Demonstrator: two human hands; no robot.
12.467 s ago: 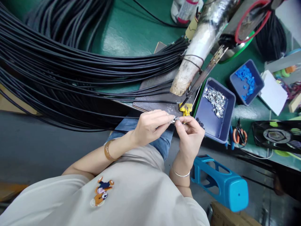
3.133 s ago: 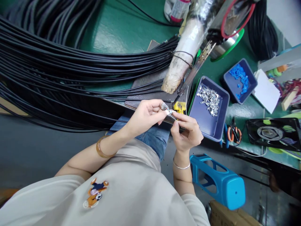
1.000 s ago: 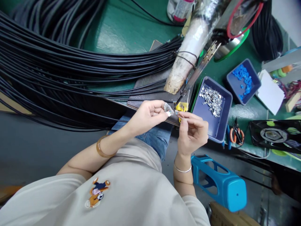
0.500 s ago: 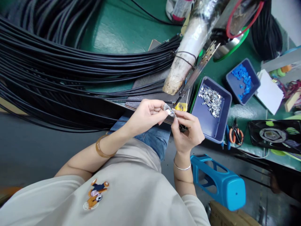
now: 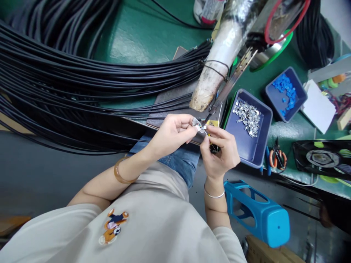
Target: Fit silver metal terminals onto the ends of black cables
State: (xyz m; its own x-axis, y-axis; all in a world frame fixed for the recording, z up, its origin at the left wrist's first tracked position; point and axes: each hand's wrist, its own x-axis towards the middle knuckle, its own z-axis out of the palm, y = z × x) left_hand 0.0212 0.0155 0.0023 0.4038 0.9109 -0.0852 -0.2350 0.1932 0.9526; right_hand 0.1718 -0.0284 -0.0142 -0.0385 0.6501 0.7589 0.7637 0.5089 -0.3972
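Note:
My left hand (image 5: 175, 132) is closed in a pinch on a cable's end, where fine coloured wires (image 5: 200, 126) meet a small white-and-silver connector (image 5: 204, 127). Facing it, my right hand (image 5: 221, 150) has thumb and forefinger together on a thin pale wire (image 5: 206, 133), close under the connector. Both sets of fingertips are almost touching. Just above them the dark tip of a soldering iron (image 5: 225, 90) points down, tied alongside a white tube (image 5: 210, 73). Behind my right fingers lies a yellow piece (image 5: 212, 123); what it is I cannot make out.
Bundles of black cable (image 5: 109, 78) sweep across the left of the green bench (image 5: 137, 40). On the right stand a bin of metal connector shells (image 5: 238, 146), a bin of blue parts (image 5: 287, 116), orange-handled cutters (image 5: 278, 159) and a black fan (image 5: 319, 157). A blue stool (image 5: 276, 224) is below.
The silver connector shows more clearly between my fingertips, and my right forefinger has shifted slightly up. Both hands keep their pinch. The view has moved slightly.

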